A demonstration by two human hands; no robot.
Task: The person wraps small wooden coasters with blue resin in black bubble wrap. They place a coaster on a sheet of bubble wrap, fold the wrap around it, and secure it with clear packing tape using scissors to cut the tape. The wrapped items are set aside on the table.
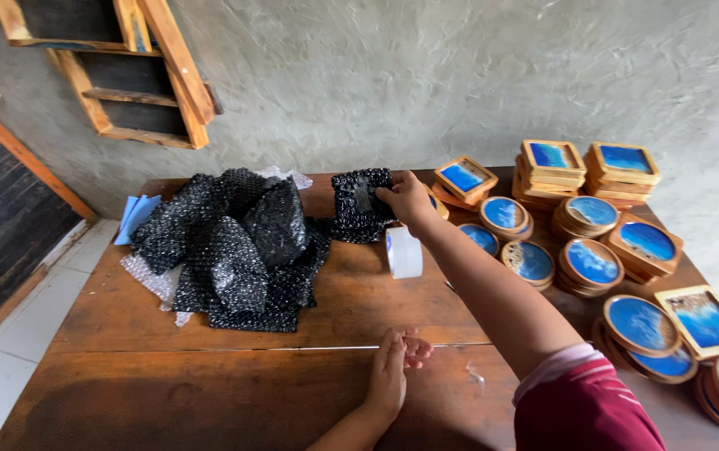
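Note:
My right hand [407, 199] reaches across the wooden table [351, 309] and grips a small parcel wrapped in black bubble wrap [358, 205], held upright at the far middle. My left hand [393, 369] rests on the table near the front edge, fingers loosely curled, holding nothing. A white roll of tape [403, 251] stands on edge just below my right wrist. To the left lies a heap of black bubble-wrapped parcels [234, 246].
Stacks of round wooden coasters with blue centres [591, 266] and square ones [552, 163] fill the table's right side. Blue sheets [135, 215] lie at the far left edge. Clear bubble wrap [149, 280] pokes out under the heap. A wooden frame [150, 75] hangs on the grey wall.

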